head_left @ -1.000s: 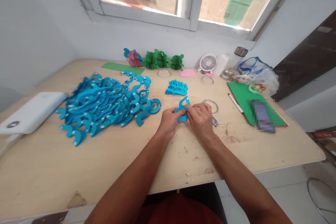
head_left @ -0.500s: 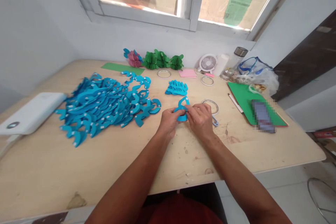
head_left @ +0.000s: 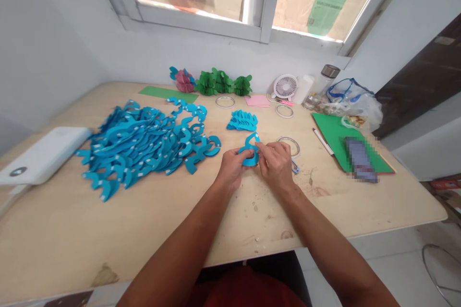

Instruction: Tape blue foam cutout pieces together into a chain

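A curved blue paper cutout (head_left: 249, 159) with a small white patch near its upper tip is held over the table. My left hand (head_left: 231, 165) is closed on its left side, thumb on top. At its right edge, the fingers of my right hand (head_left: 275, 160) are pinched together on the paper; whether they also hold some small bit is hidden. Just beyond lies a small stack of folded blue paper pieces (head_left: 242, 120). To the left spreads a large heap of similar blue cutouts (head_left: 144, 141), many with white patches.
Rolls of tape (head_left: 289, 146) lie beyond my right hand, near a small blue-grey tool (head_left: 295, 166). Green folded-paper shapes (head_left: 222, 81) and a small fan (head_left: 285, 87) stand along the wall. A white power bank (head_left: 46, 153) is at left, a phone (head_left: 361, 158) on green sheets at right.
My right hand's fingertips have shifted slightly right, from over the cutout's middle to its right edge, uncovering more of it. My left hand stays in place.
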Available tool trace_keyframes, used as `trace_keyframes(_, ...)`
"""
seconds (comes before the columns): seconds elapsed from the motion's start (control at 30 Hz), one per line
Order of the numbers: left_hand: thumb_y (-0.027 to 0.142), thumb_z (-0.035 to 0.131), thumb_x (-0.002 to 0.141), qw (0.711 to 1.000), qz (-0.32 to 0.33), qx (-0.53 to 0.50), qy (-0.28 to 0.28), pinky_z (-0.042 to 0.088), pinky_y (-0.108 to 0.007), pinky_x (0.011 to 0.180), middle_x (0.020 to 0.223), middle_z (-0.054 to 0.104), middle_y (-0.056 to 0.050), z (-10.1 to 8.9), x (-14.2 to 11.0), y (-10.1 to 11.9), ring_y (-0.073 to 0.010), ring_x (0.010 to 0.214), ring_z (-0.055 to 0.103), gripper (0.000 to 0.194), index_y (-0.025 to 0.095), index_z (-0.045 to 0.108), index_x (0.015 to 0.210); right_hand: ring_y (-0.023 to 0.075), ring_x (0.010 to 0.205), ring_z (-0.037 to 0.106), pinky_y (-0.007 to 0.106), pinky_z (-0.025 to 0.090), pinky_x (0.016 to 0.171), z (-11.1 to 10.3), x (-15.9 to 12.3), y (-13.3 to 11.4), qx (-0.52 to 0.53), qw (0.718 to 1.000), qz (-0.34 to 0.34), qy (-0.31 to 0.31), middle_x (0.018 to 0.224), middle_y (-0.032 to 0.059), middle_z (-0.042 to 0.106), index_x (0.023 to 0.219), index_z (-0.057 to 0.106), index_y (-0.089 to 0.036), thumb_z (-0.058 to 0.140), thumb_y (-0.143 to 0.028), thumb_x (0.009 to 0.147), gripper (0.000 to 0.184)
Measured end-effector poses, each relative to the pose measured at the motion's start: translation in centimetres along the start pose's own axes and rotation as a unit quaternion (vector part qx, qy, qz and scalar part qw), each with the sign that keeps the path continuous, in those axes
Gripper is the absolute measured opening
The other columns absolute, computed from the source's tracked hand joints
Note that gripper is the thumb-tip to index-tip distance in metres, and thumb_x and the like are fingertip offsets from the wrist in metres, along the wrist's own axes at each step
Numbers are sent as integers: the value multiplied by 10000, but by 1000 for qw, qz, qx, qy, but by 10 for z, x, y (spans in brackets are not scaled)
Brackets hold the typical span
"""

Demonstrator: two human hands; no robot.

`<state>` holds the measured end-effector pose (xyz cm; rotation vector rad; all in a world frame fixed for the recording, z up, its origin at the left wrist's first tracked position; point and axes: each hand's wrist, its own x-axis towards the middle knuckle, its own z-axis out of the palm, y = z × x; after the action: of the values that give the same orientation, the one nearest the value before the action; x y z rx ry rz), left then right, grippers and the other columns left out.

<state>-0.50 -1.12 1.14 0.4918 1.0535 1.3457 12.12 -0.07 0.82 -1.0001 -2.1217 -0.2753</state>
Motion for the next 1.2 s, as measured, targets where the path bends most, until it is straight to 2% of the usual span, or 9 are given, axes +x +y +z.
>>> trace_keyframes(0.23,207,748,479,1000,-1,-6,-3,479,-279,587,569,592,-13,1,0,0,-118,567,533,171,109,644,573,176,796,572,360,327,774,0,1,-1,-1,1000,5,11,744,47,668,1042,611,-179,468,-140,849,243)
trace_keyframes(0.87,187,734,503,1000,-4,-17,-20,473,-261,587,593,622,-20,0,0,0,-121,582,552,153,100,668,609,189,828,562,368,323,811,-2,1,-3,14,1000,14,-6,757,43,673,1078,583,-153,492,-168,844,252)
trace_keyframes(1.07,161,709,502,1000,1,-6,-7,488,-282,613,601,631,-21,1,-2,1,-125,582,555,145,98,673,628,189,827,568,369,341,827,-1,1,-2,53,997,55,-14,792,45,674,1066,591,-162,476,-156,833,260)
trace_keyframes(1.2,165,697,503,1000,8,17,6,487,-281,595,584,620,-18,2,-3,4,-125,575,547,125,103,661,606,189,828,575,367,360,842,-3,2,-1,112,987,116,-19,809,35,673,1046,599,-184,476,-146,805,274)
